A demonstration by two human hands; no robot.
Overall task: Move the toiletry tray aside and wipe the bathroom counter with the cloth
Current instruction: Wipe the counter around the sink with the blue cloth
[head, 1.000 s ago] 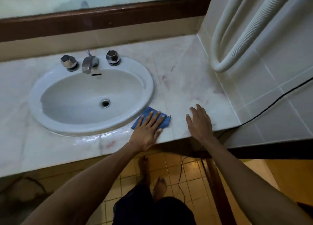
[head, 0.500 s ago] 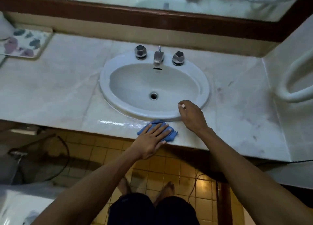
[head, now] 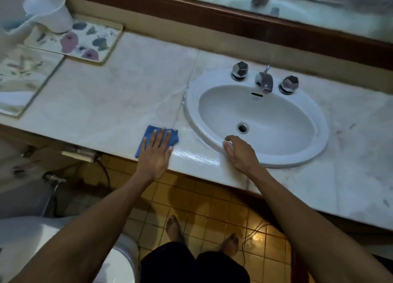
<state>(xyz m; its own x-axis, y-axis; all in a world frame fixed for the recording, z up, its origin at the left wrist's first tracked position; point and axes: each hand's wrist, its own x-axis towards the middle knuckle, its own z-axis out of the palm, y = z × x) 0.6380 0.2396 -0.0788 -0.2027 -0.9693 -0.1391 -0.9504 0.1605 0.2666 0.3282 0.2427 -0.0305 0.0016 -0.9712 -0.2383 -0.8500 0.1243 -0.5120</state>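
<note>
A folded blue cloth lies on the white marble counter near its front edge, just left of the sink. My left hand presses flat on the cloth with fingers spread. My right hand rests on the front rim of the white oval sink, fingers curled, holding nothing. A wet shiny streak runs along the counter between my hands. The flowered toiletry tray sits at the back left of the counter, with a white cup on its far corner.
A second pale tray lies at the far left. The tap and two metal knobs stand behind the basin. A wood-framed mirror runs along the back wall. Below are yellow floor tiles, my bare feet, a black cable and a toilet at lower left.
My left hand has slid the cloth leftward along the counter's front edge, from right of the sink to left of it. My right hand moved from the counter onto the sink rim.
</note>
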